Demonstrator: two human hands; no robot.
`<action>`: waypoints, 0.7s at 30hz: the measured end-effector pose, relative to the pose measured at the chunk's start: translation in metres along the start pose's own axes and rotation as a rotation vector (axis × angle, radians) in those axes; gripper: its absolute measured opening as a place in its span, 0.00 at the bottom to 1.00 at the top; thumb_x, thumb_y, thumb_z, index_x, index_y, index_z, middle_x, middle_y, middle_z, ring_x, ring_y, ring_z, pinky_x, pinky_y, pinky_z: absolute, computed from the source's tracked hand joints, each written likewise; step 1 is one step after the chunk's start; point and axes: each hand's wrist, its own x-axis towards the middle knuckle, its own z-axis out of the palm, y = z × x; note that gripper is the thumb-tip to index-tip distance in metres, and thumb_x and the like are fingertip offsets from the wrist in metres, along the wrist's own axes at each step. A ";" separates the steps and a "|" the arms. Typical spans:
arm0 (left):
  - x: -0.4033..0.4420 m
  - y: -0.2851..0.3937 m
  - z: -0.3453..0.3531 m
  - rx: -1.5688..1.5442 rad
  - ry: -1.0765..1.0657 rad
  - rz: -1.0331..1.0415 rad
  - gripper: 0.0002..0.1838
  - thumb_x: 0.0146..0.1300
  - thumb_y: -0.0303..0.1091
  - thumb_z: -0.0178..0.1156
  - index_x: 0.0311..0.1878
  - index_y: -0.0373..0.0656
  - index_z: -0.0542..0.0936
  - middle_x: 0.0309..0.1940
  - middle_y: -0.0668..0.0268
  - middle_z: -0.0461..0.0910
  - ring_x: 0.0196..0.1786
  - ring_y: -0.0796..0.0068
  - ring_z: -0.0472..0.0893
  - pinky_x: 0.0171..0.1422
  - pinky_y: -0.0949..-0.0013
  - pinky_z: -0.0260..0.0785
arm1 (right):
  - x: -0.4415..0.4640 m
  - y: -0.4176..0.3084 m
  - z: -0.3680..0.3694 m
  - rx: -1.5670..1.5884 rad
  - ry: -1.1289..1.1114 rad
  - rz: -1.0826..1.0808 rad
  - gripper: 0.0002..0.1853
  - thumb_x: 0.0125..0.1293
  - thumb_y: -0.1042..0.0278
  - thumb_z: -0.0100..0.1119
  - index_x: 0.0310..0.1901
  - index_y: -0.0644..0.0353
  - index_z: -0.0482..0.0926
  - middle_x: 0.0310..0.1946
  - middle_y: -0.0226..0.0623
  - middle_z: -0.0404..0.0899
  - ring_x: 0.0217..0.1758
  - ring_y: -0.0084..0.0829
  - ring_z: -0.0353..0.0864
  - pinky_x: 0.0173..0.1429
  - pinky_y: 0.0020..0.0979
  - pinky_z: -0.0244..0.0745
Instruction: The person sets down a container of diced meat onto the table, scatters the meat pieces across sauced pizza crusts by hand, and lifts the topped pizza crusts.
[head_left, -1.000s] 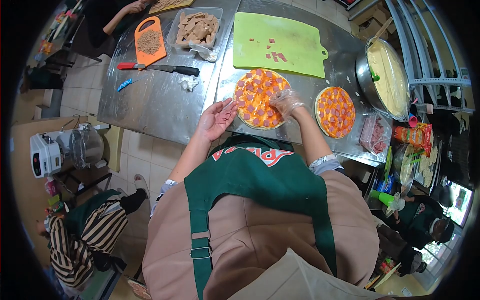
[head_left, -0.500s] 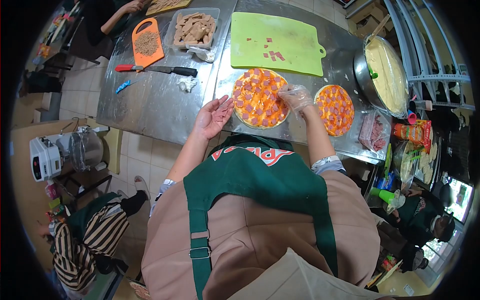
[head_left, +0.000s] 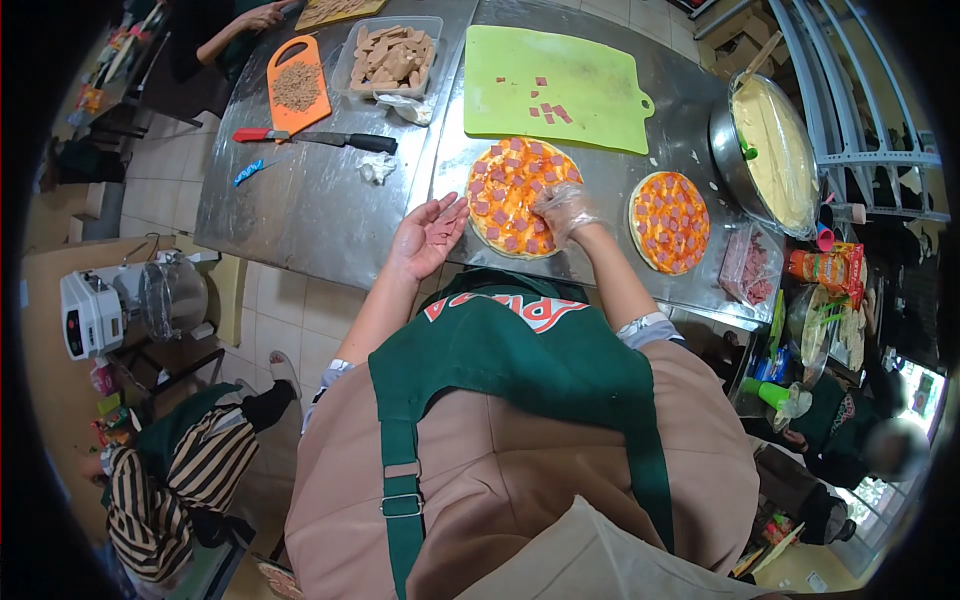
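A round pizza [head_left: 505, 195] with orange sauce and pink ham squares lies on the metal table in front of me. My right hand [head_left: 568, 212], in a clear plastic glove, is over its right side, fingers drawn together and pointing down at the topping. Whatever they pinch is hidden. At the pizza's left edge, my bare left hand [head_left: 428, 238] is palm up with the fingers apart and slightly curled; small reddish marks or bits show on the palm. A second topped pizza [head_left: 670, 222] lies to the right. Beyond them is a green cutting board [head_left: 555, 75] with several ham squares [head_left: 550, 112].
At right stand a large bowl of pale dough [head_left: 770, 150] under plastic wrap and a clear tub of ham [head_left: 748, 265]. On the left are a knife [head_left: 345, 140], an orange board [head_left: 297, 88] with crumbs and a container of brown pieces [head_left: 390, 55]. Other people work around.
My right hand has moved left and slightly down over the near pizza, away from its right edge. My left hand stays nearly where it was.
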 end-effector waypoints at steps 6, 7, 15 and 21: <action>-0.002 0.000 0.001 0.020 0.018 0.024 0.18 0.60 0.32 0.41 0.51 0.33 0.62 0.48 0.53 0.67 0.47 0.63 0.71 0.52 0.68 0.67 | 0.005 -0.001 0.000 0.046 -0.048 0.175 0.13 0.50 0.55 0.51 0.33 0.50 0.77 0.33 0.37 0.76 0.40 0.36 0.74 0.42 0.35 0.68; -0.002 0.000 0.001 0.018 0.018 0.026 0.18 0.60 0.32 0.41 0.51 0.33 0.62 0.48 0.53 0.67 0.47 0.63 0.71 0.52 0.68 0.67 | 0.002 0.002 -0.002 0.045 -0.049 0.173 0.13 0.50 0.55 0.51 0.33 0.50 0.77 0.33 0.37 0.76 0.40 0.36 0.74 0.42 0.35 0.68; -0.003 0.000 0.000 -0.003 0.014 0.015 0.17 0.59 0.31 0.42 0.51 0.33 0.63 0.48 0.54 0.67 0.46 0.64 0.72 0.51 0.69 0.68 | 0.005 0.005 -0.003 0.300 0.035 0.125 0.13 0.49 0.56 0.58 0.26 0.58 0.77 0.24 0.37 0.76 0.26 0.29 0.75 0.31 0.29 0.68; -0.004 0.000 -0.003 0.004 0.011 0.026 0.17 0.60 0.31 0.41 0.51 0.33 0.63 0.49 0.54 0.67 0.48 0.64 0.71 0.52 0.69 0.67 | 0.012 -0.017 0.012 0.162 0.107 0.026 0.10 0.45 0.59 0.60 0.22 0.57 0.77 0.21 0.35 0.76 0.22 0.28 0.73 0.27 0.30 0.67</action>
